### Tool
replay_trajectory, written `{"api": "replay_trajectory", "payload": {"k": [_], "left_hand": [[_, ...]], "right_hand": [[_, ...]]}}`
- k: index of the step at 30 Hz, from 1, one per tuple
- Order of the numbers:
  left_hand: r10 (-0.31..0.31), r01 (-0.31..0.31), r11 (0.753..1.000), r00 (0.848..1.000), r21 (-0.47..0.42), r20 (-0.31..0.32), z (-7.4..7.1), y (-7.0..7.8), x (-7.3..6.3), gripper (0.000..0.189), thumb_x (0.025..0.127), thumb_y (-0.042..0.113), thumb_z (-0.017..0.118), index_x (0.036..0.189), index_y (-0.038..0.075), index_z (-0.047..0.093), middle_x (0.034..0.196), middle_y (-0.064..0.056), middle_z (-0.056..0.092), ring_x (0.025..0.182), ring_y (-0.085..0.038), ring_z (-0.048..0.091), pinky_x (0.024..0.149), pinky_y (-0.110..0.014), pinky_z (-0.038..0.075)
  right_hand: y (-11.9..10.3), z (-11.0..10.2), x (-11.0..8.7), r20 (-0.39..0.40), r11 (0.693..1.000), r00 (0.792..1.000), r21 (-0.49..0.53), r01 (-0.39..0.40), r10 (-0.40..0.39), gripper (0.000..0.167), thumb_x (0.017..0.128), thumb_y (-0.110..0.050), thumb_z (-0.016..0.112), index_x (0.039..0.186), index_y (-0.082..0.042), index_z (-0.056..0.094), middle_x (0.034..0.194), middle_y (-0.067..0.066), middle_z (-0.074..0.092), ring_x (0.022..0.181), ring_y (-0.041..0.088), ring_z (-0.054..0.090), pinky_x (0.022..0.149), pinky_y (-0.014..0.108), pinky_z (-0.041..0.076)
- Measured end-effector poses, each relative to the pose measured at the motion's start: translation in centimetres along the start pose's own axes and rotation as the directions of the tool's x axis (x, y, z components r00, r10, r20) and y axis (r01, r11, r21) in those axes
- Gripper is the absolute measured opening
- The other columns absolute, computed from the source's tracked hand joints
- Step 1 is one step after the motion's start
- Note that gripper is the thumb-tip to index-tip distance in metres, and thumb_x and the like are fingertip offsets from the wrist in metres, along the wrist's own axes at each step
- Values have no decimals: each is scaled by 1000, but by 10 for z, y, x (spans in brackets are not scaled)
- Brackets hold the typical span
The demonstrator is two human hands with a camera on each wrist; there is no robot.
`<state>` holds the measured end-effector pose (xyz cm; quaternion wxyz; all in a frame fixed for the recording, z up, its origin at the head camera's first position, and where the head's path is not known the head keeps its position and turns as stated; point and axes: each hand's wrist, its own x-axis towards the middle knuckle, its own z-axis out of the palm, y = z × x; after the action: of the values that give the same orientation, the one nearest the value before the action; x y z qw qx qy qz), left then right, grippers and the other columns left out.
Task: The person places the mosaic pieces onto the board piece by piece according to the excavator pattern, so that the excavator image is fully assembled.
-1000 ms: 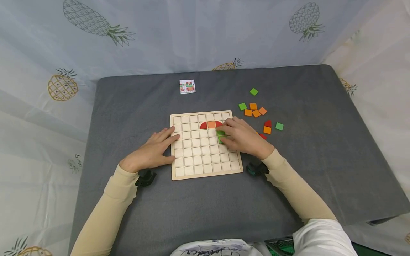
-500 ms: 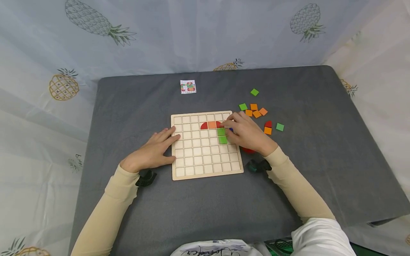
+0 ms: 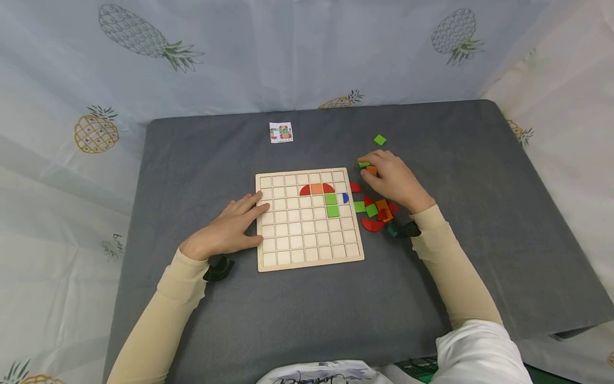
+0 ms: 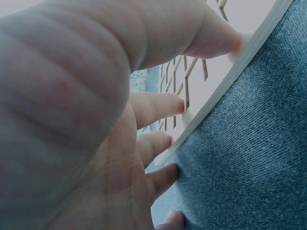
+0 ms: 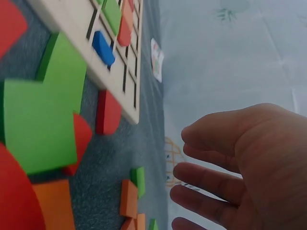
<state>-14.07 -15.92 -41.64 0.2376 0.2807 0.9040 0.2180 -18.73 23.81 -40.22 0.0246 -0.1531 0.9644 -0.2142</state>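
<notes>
A wooden grid board [image 3: 309,239] lies on the table. My left hand [image 3: 225,226] rests on its left edge with fingers spread, thumb and fingertips touching the rim. On the board, an orange square [image 3: 316,189] sits between two red quarter-circles [image 3: 305,190]; two green squares [image 3: 331,205] run down below the right one. A small blue piece [image 3: 345,198] lies near the right edge. My right hand [image 3: 395,181] hovers over loose tiles beyond the board's right side, its fingertips close to a green tile [image 3: 363,164] and an orange tile [image 3: 371,170]. In the right wrist view its fingers hold nothing.
Right of the board lies a jumble of red, orange and green tiles [image 3: 371,210]. A single green tile [image 3: 380,140] lies farther back. A small printed card [image 3: 280,132] with a coloured grid pattern lies behind the board. Patterned curtains [image 3: 307,53] surround the grey table.
My right hand has left the board's red and green tiles and moved right and back to the loose tiles, uncovering the blue piece and the jumble. My left hand has stayed put.
</notes>
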Motion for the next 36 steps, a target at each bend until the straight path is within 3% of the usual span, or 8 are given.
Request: {"api": "replay_trajectory", "payload": {"k": [11, 25, 29, 36], "left_hand": [[2, -2, 1000, 1000, -1, 1, 0, -1, 0, 74, 96, 24, 65, 160, 9, 31, 172, -14, 9, 158, -41, 7, 125, -65, 7], [-2, 2, 1000, 1000, -2, -3, -1, 0, 0, 74, 96, 24, 66, 160, 9, 31, 172, -14, 9, 158, -41, 7, 125, -65, 7], [1, -1, 1000, 1000, -5, -1, 0, -1, 0, 74, 96, 23, 65, 160, 9, 31, 172, -14, 10, 158, -42, 7, 125, -65, 7], [4, -4, 1000, 1000, -15, -3, -2, 0, 0, 74, 96, 22, 65, 160, 8, 31, 172, -15, 9, 158, -42, 7, 125, -65, 6]], "right_hand": [[17, 9, 20, 54, 993, 998, -111, -36, 43, 48, 101, -21, 60, 145, -3, 55, 149, 20, 53, 136, 42, 48, 113, 64, 35], [13, 14, 25, 16, 976, 998, -209, -61, 66, 40, 98, -18, 64, 134, -3, 65, 129, 20, 62, 113, 39, 52, 93, 53, 42], [7, 13, 21, -2, 985, 999, -172, -32, 32, 40, 97, -18, 64, 134, -3, 64, 126, 20, 61, 110, 38, 51, 91, 53, 42], [-18, 14, 8, -12, 993, 995, -61, 100, -100, 38, 95, -17, 64, 131, -6, 67, 117, 15, 61, 97, 31, 52, 84, 46, 41]]}}
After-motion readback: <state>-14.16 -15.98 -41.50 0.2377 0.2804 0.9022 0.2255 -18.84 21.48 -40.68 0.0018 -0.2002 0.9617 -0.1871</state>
